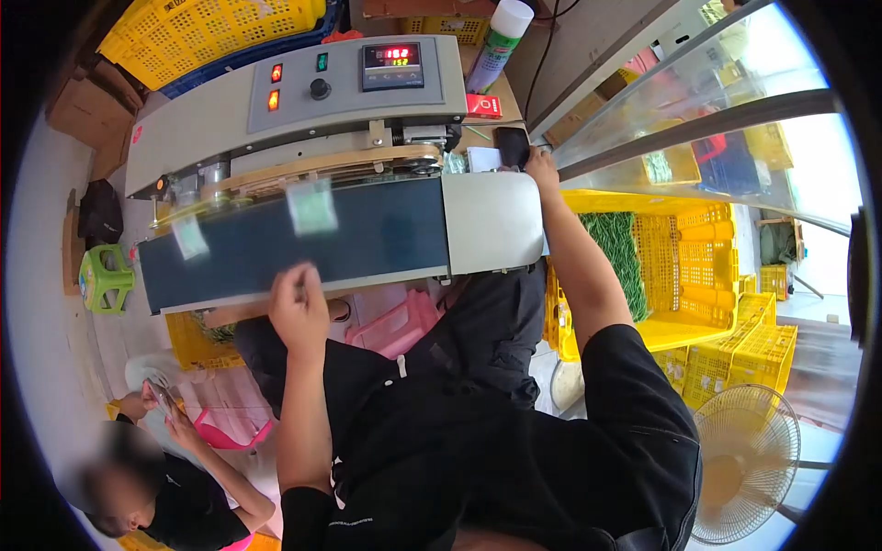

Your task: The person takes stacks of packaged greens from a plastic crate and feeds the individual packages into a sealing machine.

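A band sealing machine (230,119) with a dark conveyor belt (386,230) stands in front of me. Two small pale-green packets lie on the belt: one packet (313,208) near the middle, another packet (190,237) towards the left end. My left hand (299,303) hovers at the belt's front edge, slightly blurred. Its fingers are curled together, and I see nothing in them. Beyond the machine's right end, my right hand (542,170) reaches beside a flat black object (512,145). Its fingertips are partly hidden, so a grip cannot be made out.
A spray can (501,46) and a red box (484,106) are behind the machine. Yellow crates, one crate (707,266) holding green grass-like strands, stand at my right near a fan (746,459). Another person (197,496) sits lower left with a phone (163,400).
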The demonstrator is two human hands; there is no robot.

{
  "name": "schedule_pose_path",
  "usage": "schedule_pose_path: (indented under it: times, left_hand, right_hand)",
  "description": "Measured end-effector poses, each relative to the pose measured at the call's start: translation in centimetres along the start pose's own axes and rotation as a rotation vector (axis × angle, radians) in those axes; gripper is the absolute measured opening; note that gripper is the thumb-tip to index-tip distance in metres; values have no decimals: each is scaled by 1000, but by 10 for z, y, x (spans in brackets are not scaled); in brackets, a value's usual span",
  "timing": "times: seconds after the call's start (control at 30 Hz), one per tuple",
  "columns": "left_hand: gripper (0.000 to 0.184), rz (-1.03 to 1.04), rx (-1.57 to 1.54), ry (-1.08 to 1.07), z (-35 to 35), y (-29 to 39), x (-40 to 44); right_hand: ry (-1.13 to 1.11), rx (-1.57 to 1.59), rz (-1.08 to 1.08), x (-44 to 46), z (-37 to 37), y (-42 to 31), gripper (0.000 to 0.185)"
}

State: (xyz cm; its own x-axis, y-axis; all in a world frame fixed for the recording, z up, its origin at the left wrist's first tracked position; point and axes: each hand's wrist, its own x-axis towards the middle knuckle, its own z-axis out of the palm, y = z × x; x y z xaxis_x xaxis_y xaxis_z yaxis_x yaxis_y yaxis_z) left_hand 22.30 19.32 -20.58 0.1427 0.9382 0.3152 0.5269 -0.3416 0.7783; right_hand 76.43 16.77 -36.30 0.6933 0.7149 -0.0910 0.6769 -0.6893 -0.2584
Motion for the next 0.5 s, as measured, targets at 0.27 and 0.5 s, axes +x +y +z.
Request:
schedule_pose_path:
  times: [0.27, 0.5]
  left_hand:
    - [8, 86, 11, 24, -13, -3, 5]
    - [8, 9, -62, -44, -5, 8, 8]
  right_hand:
    - [181, 133, -38, -95, -36, 7, 77]
    - [132, 135, 41, -183, 31, 46, 61]
